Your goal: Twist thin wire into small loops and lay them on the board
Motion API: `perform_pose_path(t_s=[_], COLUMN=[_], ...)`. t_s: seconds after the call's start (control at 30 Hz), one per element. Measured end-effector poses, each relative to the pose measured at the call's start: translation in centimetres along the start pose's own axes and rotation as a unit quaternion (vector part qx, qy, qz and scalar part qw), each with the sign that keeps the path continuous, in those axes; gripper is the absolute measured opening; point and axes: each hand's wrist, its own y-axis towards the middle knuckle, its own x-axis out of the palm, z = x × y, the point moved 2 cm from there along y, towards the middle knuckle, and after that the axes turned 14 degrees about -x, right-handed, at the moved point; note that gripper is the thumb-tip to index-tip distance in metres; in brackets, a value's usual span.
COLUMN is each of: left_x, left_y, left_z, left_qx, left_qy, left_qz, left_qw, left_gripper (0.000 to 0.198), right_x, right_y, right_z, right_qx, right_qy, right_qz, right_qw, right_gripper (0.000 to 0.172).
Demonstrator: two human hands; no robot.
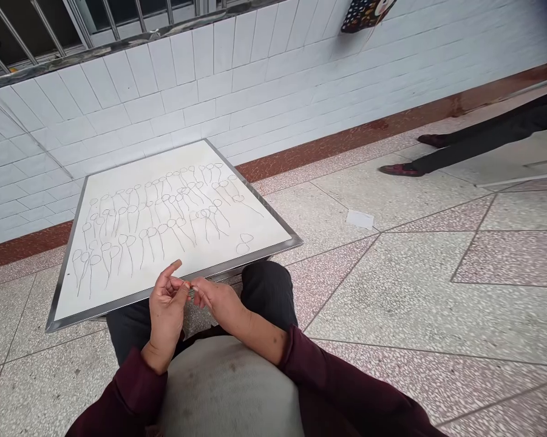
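My left hand (167, 306) and my right hand (222, 301) meet just off the near edge of a white board (132, 297) with a metal rim. Their fingertips pinch together around a small greenish thing (192, 292), mostly hidden and too small to name. The left index finger points up, while the left thumb presses toward the right fingers. On the board lie several rows of thin dark loops with long loose tails (127, 240), like knotted cord or wire. Two loops (244, 243) sit apart near the right corner.
Behind the board rises a white tiled wall (182, 103) below a barred window. A white paper (360, 219) lies on the speckled floor at right. Farther right, another person's dark-trousered legs (482, 136) stretch out. A patterned bag (366, 15) hangs on the wall.
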Motion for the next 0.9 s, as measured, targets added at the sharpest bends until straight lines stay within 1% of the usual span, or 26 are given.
perform_pose_path(t_s=[0.13,0.27,0.37,0.43,0.53,0.6,0.67,0.73,0.9], left_x=[-0.39,-0.57,-0.64,-0.67,-0.74,-0.82,-0.90,-0.93,-0.97], left_y=[0.05,-0.04,-0.07,-0.08,-0.08,-0.10,-0.13,-0.19,-0.27], left_z=[0.14,0.22,0.20,0.18,0.28,0.46,0.63,0.74,0.88], left_qx=[-0.001,-0.003,0.000,0.000,-0.004,-0.003,0.001,0.004,-0.002], left_qy=[0.001,0.007,0.009,0.006,0.005,0.008,0.013,0.015,0.010], left_qz=[0.005,-0.003,-0.004,-0.009,-0.013,-0.013,-0.014,-0.018,-0.029], left_qw=[1.000,1.000,1.000,1.000,1.000,1.000,1.000,1.000,1.000], left_gripper=[0.047,0.047,0.046,0.046,0.046,0.046,0.046,0.046,0.046], right_x=[0.07,0.03,0.00,-0.10,-0.38,-0.50,-0.51,-0.47,-0.33], right_y=[-0.36,-0.63,-0.75,-0.82,-0.92,-0.95,-0.94,-0.89,-0.84], right_z=[0.23,0.18,0.15,0.17,0.14,0.01,-0.17,-0.27,-0.13], right_qx=[-0.022,-0.012,-0.032,-0.050,-0.052,-0.040,-0.025,-0.007,0.011], right_qy=[0.005,0.038,0.063,0.052,0.046,0.100,0.175,0.224,0.248], right_qz=[-0.019,0.003,0.010,0.016,0.032,0.031,0.022,0.022,0.055], right_qw=[1.000,0.999,0.997,0.997,0.997,0.994,0.984,0.974,0.967], right_gripper=[0.017,0.024,0.027,0.028,0.029,0.029,0.029,0.028,0.027])
